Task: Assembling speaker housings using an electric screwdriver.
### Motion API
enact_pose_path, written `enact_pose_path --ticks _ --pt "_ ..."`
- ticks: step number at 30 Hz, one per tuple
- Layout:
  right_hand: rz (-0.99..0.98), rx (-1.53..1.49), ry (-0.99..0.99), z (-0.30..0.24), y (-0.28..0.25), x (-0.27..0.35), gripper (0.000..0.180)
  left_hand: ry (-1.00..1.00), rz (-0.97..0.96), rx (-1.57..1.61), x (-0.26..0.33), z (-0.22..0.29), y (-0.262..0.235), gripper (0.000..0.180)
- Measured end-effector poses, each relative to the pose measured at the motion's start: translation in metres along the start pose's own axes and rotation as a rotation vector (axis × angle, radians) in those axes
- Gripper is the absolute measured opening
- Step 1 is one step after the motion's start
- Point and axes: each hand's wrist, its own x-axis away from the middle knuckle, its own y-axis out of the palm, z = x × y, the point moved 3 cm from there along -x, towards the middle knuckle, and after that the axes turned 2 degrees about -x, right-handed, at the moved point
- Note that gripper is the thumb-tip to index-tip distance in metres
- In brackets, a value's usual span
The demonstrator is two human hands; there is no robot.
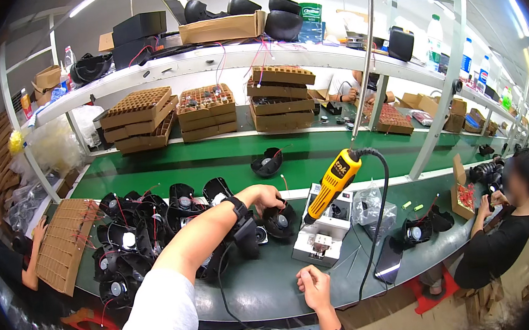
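**A:** Speaker shell [280,219], black and bowl-shaped: where does it sit in the head view?

**B:** On the green table [270,285], near the middle, just left of a white fixture block [322,236]. The left hand [266,196] reaches across from the left and rests on its far rim, fingers curled over the edge.

**A:** Is that hand gripping it?

**B:** The fingers are bent onto the rim and touching it; whether they clamp it firmly I cannot tell. A black strap sits on that wrist, with a cable running back toward the person.

**A:** And the other hand?

**B:** The right hand [314,285] lies near the close edge of the table, fingers curled loosely into a half fist, holding nothing, well apart from the shell.

**A:** What surrounds them?

**B:** A heap of black speaker shells [143,227] fills the left of the table. A yellow power screwdriver [335,182] hangs above the white block, its black cable looping down to the right. A dark phone [388,261] lies near the table's right edge. Farther off, a lone shell [267,163] sits on the green conveyor belt [213,160], and stacks of brown cardboard trays [208,110] stand behind it.

**A:** Anyone else?

**B:** One person sits at the left beside a cardboard tray [62,245], another at the right, another at the far side.
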Motion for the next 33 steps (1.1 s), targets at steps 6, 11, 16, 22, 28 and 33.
enact_pose_path --ticks 6,11,16,22,28,33 --pt "0.023 -0.041 0.070 -0.003 -0.004 0.008 0.027 0.073 0.114 0.208 0.055 0.023 -0.024 0.042" --pt "-0.026 -0.273 0.116 -0.027 0.004 0.011 0.024 0.099 0.293 0.115 0.171 0.070 -0.013 0.046" --pt "-0.082 -0.417 0.113 -0.071 0.034 0.022 0.055 0.451 0.677 0.176 0.207 0.037 0.091 0.048" --pt "0.032 -0.154 0.238 -0.048 -0.009 0.023 0.044 0.444 0.651 0.348 0.206 0.012 0.185 0.074" --pt "0.108 0.286 0.323 -0.044 -0.025 0.013 0.035 0.434 0.437 0.284 0.183 0.006 0.199 0.094" --pt "0.218 0.661 -0.082 -0.101 0.004 0.016 0.018 0.569 0.513 0.256 0.172 0.006 0.201 0.086"
